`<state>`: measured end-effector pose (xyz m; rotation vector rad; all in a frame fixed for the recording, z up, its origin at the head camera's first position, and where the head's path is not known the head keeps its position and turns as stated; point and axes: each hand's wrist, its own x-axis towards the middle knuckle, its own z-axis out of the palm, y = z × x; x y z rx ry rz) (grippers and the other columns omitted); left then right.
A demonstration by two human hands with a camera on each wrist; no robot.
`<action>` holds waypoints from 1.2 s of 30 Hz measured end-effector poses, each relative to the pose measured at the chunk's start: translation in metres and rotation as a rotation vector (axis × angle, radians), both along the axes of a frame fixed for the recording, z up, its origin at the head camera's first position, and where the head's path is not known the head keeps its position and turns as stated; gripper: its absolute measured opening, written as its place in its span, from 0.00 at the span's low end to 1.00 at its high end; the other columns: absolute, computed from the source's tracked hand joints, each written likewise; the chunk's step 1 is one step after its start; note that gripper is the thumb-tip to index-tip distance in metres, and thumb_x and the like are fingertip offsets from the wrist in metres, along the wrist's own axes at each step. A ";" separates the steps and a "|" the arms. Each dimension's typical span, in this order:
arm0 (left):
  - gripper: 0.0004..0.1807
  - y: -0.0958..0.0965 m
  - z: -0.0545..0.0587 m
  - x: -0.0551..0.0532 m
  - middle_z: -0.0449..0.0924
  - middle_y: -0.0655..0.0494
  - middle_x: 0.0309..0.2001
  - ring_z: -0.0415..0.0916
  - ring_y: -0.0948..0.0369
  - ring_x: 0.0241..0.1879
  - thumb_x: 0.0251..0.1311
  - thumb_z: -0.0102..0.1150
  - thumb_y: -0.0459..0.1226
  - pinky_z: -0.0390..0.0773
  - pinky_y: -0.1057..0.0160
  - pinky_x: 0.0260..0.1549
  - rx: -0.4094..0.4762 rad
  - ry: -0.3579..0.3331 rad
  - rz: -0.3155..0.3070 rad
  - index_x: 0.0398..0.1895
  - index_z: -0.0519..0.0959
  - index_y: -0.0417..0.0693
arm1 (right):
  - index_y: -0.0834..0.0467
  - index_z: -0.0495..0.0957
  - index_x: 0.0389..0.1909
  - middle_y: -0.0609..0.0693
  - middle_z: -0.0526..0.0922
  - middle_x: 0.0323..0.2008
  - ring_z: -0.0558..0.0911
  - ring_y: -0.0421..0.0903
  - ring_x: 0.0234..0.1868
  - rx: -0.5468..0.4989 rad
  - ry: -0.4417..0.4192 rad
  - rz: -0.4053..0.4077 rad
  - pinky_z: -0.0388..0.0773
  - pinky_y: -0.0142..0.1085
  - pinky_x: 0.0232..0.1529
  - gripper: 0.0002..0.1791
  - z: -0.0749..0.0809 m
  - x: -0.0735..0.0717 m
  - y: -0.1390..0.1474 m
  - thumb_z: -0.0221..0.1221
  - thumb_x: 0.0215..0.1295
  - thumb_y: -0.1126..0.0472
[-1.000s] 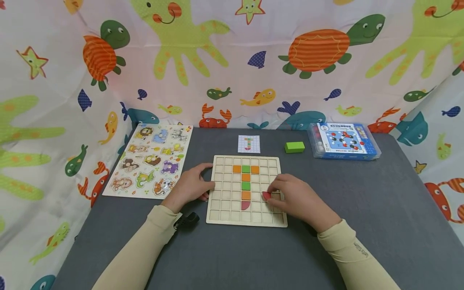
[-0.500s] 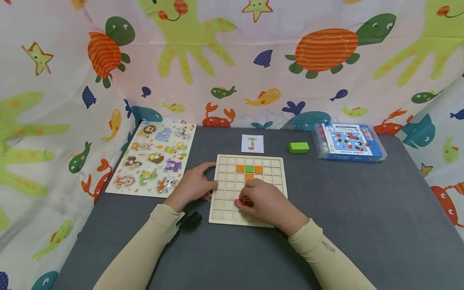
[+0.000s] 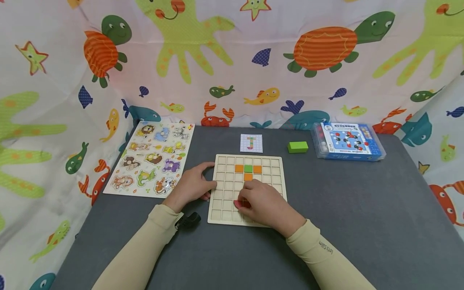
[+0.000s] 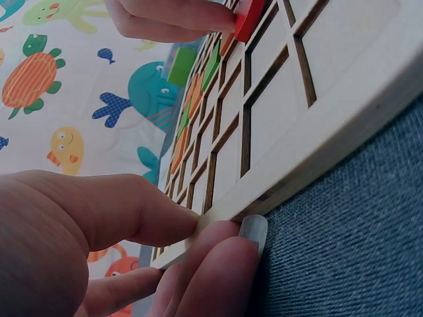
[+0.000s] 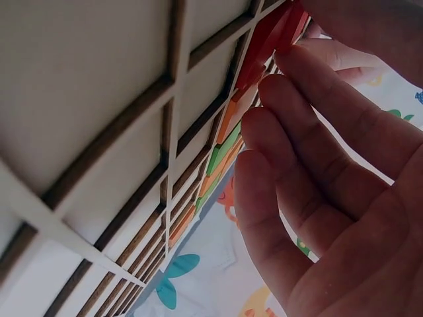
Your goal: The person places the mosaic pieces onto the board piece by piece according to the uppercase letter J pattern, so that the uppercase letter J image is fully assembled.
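A square wooden grid board (image 3: 222, 205) lies on the table, with orange tiles (image 3: 239, 168) and green tiles (image 3: 248, 168) set in some cells. My left hand (image 3: 191, 186) holds its left edge; in the left wrist view the thumb and fingers pinch the rim. My right hand (image 3: 267, 204) is over the lower middle of the board. Between its thumb and index finger is a red rounded tile (image 3: 237, 204), also visible as a red tile (image 4: 248, 21) in the left wrist view. The hand hides the lower tiles in the head view.
Behind the board lie a small pattern card (image 3: 251, 143) and a green block (image 3: 297, 147). A clear-lidded blue box (image 3: 348, 141) stands at the back right. An animal puzzle board (image 3: 148, 159) lies at the left, close to my left hand.
My right hand has carried the red tile leftward from the board's right side to its lower middle, then barely moved. The left hand stays at the left edge.
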<state>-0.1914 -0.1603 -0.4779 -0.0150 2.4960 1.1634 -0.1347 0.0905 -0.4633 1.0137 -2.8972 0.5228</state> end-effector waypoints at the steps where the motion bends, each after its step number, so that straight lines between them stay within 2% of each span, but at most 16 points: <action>1: 0.39 0.000 0.000 0.000 0.87 0.51 0.24 0.87 0.57 0.20 0.66 0.68 0.41 0.87 0.59 0.24 -0.001 0.001 0.001 0.80 0.69 0.61 | 0.50 0.89 0.32 0.41 0.77 0.29 0.71 0.38 0.32 0.003 0.001 0.002 0.71 0.31 0.32 0.08 0.000 0.000 0.000 0.75 0.65 0.51; 11: 0.39 -0.002 0.000 0.000 0.87 0.51 0.24 0.87 0.57 0.20 0.66 0.69 0.42 0.87 0.58 0.24 -0.004 0.004 0.005 0.81 0.69 0.63 | 0.51 0.90 0.38 0.43 0.80 0.34 0.73 0.40 0.36 0.028 -0.028 0.005 0.77 0.34 0.35 0.09 0.001 -0.001 0.000 0.77 0.62 0.52; 36: 0.39 0.000 0.000 -0.001 0.87 0.51 0.24 0.87 0.57 0.21 0.66 0.67 0.42 0.88 0.59 0.25 -0.010 0.000 -0.006 0.81 0.69 0.61 | 0.51 0.90 0.37 0.43 0.80 0.33 0.72 0.40 0.35 0.045 -0.025 -0.011 0.74 0.33 0.34 0.08 0.001 0.000 0.000 0.76 0.64 0.51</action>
